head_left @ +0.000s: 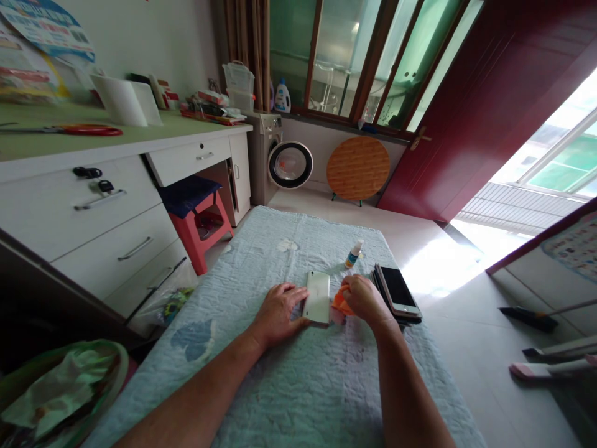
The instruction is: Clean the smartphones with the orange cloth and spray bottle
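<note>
A white phone lies face down on the pale blue quilted cover of a table. My left hand rests on the cover with its fingers flat against the phone's left edge. My right hand is closed on an orange cloth at the phone's right edge. A small white bottle stands just beyond the phone. Right of my right hand lies a stack of phones, the top one screen up.
A desk with drawers and a red stool stand at the left. A bin with a green bag is at the lower left. A washing machine and a round wooden tabletop stand by the far wall.
</note>
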Tool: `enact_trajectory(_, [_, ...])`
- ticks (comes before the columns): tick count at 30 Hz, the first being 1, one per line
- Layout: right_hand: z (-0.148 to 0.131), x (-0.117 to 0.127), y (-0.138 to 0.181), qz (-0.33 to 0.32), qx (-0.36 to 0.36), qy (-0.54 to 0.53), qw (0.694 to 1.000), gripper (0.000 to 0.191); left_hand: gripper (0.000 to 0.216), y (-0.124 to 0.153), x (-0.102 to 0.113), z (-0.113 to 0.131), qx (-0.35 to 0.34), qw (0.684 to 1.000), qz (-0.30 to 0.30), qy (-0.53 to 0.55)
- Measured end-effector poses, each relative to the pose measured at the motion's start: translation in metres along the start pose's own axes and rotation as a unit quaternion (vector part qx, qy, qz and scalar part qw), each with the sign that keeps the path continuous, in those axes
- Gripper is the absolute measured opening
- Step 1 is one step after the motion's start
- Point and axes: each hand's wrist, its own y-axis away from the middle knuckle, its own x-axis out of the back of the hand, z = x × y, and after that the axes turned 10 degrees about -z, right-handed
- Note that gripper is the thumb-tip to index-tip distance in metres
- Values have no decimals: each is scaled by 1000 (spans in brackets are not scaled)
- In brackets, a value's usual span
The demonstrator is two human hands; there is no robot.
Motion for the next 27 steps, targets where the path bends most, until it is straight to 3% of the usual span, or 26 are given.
enact_trajectory(4, [4, -1, 0, 29, -28, 22, 999, 23, 63, 0, 1, 0, -4, 1000, -1, -1])
enact_trajectory(9, [2, -1, 1, -18, 31, 37, 999, 14, 61, 0, 2, 1, 1, 1000, 1, 0])
enact_trajectory(13, [-2, -1, 1, -48, 47, -3, 998, 23, 63, 0, 2, 1, -4, 1000, 0, 4])
enact_trajectory(21, [3, -14, -3, -42, -1, 35, 999, 16, 61, 0, 3, 3, 4, 1000, 2, 2])
enact_trajectory(27, [2, -8, 1, -9, -48, 77, 996, 15, 59, 0, 4, 3, 1, 1000, 5, 5])
